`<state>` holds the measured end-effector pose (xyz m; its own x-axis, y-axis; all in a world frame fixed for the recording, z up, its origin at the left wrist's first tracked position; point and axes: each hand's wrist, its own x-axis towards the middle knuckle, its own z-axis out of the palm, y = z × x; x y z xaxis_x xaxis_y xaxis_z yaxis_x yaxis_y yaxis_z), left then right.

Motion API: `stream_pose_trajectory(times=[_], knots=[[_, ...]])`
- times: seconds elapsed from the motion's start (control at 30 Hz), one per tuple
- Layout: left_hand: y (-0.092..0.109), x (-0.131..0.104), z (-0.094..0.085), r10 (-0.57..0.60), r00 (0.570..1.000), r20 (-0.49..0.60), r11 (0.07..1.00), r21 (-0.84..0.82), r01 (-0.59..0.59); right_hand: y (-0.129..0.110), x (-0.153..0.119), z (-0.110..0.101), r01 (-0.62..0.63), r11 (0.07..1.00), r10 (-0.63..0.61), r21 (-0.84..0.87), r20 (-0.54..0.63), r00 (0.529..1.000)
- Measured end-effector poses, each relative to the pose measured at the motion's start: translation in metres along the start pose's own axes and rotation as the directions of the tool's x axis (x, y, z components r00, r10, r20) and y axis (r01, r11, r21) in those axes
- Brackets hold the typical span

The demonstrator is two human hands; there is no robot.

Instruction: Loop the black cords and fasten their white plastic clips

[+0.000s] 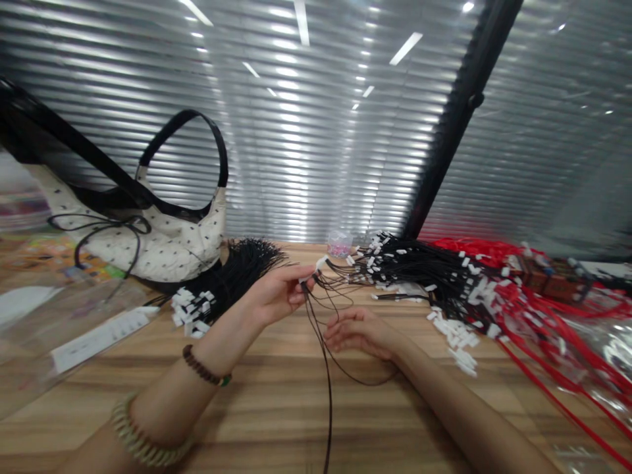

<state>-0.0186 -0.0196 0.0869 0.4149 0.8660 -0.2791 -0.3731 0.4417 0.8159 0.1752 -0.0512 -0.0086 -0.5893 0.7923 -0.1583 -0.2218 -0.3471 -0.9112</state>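
Note:
Near the middle of the view my left hand [276, 293] pinches several thin black cords [326, 375] beside a small white tag [320, 263]. The cords hang down from its fingertips over the wooden table [276, 408], and some loop off to the right. My right hand [360, 331] is a little lower and to the right, fingers loosely curled and apart, close beside the hanging cords. It does not appear to grip anything. A large bundle of black cords with white tags [419, 263] lies behind and to the right of it.
A white patterned bag [162, 247] with black handles stands at the left, beside another black bundle [237, 270]. White pieces [457, 332] and red cords [548, 362] lie right. A small clear tub [340, 243] sits behind, before metal blinds.

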Motion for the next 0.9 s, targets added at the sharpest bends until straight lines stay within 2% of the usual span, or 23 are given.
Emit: stream_pose_trajectory(times=[0.1,0.17,0.23,0.3,0.37,0.43,0.47,0.5,0.57,0.6,0.63,0.67,0.8,0.9], knots=[[-0.009,-0.003,0.003,-0.048,0.989,0.142,0.975,0.220,0.015,-0.004,0.004,-0.004,0.020,0.995,-0.016,0.100,-0.038,0.999],[-0.020,-0.002,0.003,-0.074,0.972,0.221,0.897,0.442,-0.032,-0.009,0.007,-0.008,0.030,0.992,-0.024,0.124,-0.051,0.998],[-0.032,-0.001,0.002,-0.074,0.960,0.270,0.801,0.589,-0.104,-0.016,0.007,-0.012,0.055,0.992,-0.046,0.116,-0.077,0.996],[-0.043,0.002,0.000,-0.050,0.961,0.271,0.744,0.653,-0.146,-0.024,0.006,-0.016,0.082,0.994,-0.075,0.074,-0.098,0.992],[-0.051,0.005,-0.003,-0.042,0.973,0.229,0.705,0.697,-0.133,-0.032,0.003,-0.017,0.103,0.995,-0.104,-0.009,-0.118,0.988],[-0.057,0.010,-0.008,-0.049,0.982,0.180,0.690,0.717,-0.097,-0.041,-0.002,-0.015,0.162,0.976,-0.185,-0.144,-0.166,0.969],[-0.060,0.014,-0.011,-0.051,0.986,0.159,0.698,0.712,-0.079,-0.045,-0.005,-0.012,0.205,0.947,-0.259,-0.248,-0.207,0.944],[-0.061,0.017,-0.014,-0.053,0.989,0.141,0.714,0.697,-0.061,-0.048,-0.007,-0.007,0.249,0.890,-0.359,-0.382,-0.251,0.899],[-0.064,0.025,-0.019,-0.047,0.994,0.100,0.756,0.654,-0.030,-0.051,-0.011,0.006,0.285,0.684,-0.590,-0.672,-0.280,0.757],[-0.065,0.028,-0.021,-0.040,0.996,0.079,0.774,0.633,-0.019,-0.050,-0.013,0.014,0.268,0.564,-0.676,-0.781,-0.251,0.692],[-0.067,0.031,-0.022,-0.029,0.998,0.058,0.784,0.620,-0.013,-0.047,-0.014,0.023,0.242,0.462,-0.725,-0.853,-0.206,0.657],[-0.068,0.033,-0.024,-0.017,0.999,0.043,0.789,0.614,-0.013,-0.042,-0.014,0.031,0.219,0.381,-0.743,-0.898,-0.157,0.651],[-0.072,0.037,-0.026,-0.002,0.999,0.053,0.800,0.599,-0.030,-0.009,-0.007,0.052,0.099,0.222,-0.597,-0.970,-0.055,0.800],[-0.072,0.037,-0.026,-0.020,0.997,0.072,0.811,0.585,-0.026,0.013,0.000,0.053,0.027,0.208,-0.506,-0.978,-0.084,0.858]])
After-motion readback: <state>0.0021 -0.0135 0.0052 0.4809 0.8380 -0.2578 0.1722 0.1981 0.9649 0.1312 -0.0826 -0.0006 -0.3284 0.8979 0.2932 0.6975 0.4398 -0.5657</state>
